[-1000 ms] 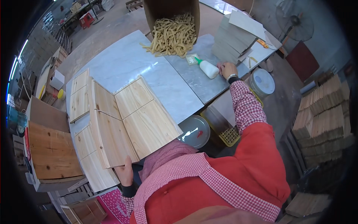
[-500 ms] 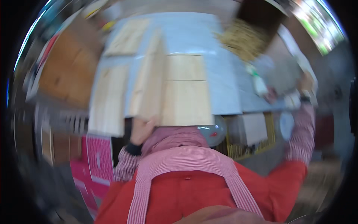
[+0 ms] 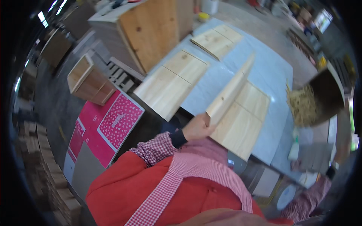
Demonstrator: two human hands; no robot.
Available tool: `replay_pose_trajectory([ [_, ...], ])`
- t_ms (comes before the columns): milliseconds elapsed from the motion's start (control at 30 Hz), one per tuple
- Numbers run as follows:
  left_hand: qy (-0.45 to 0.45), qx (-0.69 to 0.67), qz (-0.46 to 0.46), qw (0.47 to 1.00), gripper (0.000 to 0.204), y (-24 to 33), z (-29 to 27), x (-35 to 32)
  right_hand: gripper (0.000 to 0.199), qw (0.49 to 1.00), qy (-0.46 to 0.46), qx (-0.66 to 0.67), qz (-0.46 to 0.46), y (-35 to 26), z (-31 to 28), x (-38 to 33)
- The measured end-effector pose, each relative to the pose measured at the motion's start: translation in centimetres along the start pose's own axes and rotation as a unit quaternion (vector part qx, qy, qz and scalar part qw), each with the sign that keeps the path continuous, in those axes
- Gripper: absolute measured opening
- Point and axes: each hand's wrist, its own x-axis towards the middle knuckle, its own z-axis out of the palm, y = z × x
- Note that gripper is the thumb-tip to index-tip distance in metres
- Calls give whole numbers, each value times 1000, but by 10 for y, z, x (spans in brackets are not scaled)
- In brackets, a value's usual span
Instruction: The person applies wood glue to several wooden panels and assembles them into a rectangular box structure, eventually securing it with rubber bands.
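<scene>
Moved right of the bottle [image 3: 293, 151], my right grip [image 3: 342, 153] blurs; I can't tell its state. My left grip [image 3: 198, 127] clamps a raised panel [image 3: 231, 89].

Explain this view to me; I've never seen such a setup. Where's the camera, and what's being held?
No machine here: these are a person's bare hands. Every picture comes from the left of two fisheye cameras on their head, looking down, so straight edges bend. The left hand grips the near end of a raised board, tilted up along a flatter grooved board. Two more grooved boards lie on the pale table; to the right a carton holds tan strips. The right hand is blurred, so I can't tell what it touches.
</scene>
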Motion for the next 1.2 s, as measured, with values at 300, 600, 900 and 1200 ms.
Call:
replay_pose_trajectory([
  [300,-76,-62,-146,984,37,13,-5,-3,17,967,-155,111,-168,-234,239,4],
  [600,-86,-26,-166,982,31,12,-8,-6,29,969,-191,-30,-152,-221,272,19],
  [900,-81,1,-191,978,26,13,-9,-8,27,975,-138,57,-164,-200,294,43],
  [1200,-71,25,-176,982,25,20,-6,-6,29,960,-204,37,-186,-216,290,47],
])
